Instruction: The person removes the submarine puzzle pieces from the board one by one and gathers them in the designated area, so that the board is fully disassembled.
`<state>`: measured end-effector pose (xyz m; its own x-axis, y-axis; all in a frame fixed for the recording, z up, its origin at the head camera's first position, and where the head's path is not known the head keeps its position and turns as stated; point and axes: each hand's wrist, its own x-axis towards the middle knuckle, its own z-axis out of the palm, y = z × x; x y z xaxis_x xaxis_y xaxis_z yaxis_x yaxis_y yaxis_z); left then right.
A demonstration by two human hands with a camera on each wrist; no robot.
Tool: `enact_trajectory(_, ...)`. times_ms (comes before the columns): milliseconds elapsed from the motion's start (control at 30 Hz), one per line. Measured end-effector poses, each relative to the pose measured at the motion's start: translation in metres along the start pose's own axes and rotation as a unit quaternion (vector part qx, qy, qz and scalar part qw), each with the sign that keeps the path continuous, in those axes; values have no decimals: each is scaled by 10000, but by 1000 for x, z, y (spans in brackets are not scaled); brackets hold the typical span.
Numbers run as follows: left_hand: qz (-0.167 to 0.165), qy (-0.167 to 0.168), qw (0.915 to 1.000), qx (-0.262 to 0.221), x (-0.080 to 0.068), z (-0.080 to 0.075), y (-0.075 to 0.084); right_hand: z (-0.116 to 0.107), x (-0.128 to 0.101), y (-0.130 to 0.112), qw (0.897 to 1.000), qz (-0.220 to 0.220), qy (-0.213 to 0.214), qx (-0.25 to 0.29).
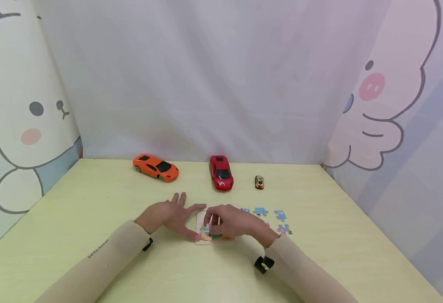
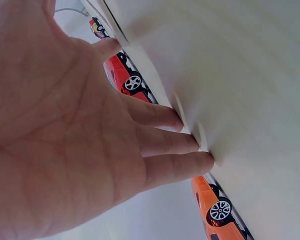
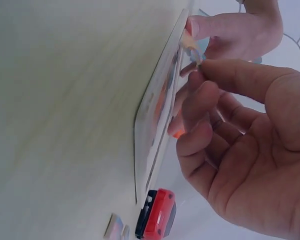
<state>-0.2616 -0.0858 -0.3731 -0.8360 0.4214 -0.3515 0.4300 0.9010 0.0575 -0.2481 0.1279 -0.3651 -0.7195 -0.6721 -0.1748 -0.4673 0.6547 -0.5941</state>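
A thin white-bordered puzzle board (image 1: 201,217) lies on the table in front of me, orange and teal picture pieces showing along its near part. My left hand (image 1: 173,216) is spread beside it, thumb on the board's left edge; in the left wrist view its straight fingertips touch the tabletop. Over the board, my right hand (image 1: 230,221) pinches a small puzzle piece (image 3: 194,54) between thumb and index finger, close to my left thumb. Part of the board is covered by my right hand. Several blue-and-pink loose puzzle pieces (image 1: 280,215) lie to its right.
Behind the hands stand an orange toy car (image 1: 155,167), a red toy car (image 1: 221,173) and a much smaller toy car (image 1: 259,182). A pale curtain (image 1: 206,84) with cartoon animals at both sides encloses the yellowish table (image 1: 123,269).
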Motion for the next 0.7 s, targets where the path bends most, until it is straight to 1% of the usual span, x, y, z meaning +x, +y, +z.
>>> enact_trajectory(133, -31, -42, 10000, -4, 1, 0, 0, -7, -3, 2, 9999, -115, -25, -69)
enact_trajectory(267, -63, -57, 10000, -30, 1, 0, 1, -19, -9, 6, 9995, -217, -179, -157)
enact_trajectory(367, -74, -64, 9999, -74, 1, 0, 1, -30, -15, 10, 9983, -310, -432, -233)
enact_trajectory(467, -102, -62, 9998, -132, 0, 0, 2, -42, -23, 15, 9958, -420, -780, -253)
enact_trajectory(533, -106, -51, 9998, -135, 0, 0, 2, -49, -28, 17, 9945, -459, -907, -255)
enact_trajectory(700, -94, -62, 9998, -151, -1, 0, 3, -63, -38, 22, 9945, -359, -934, -309)
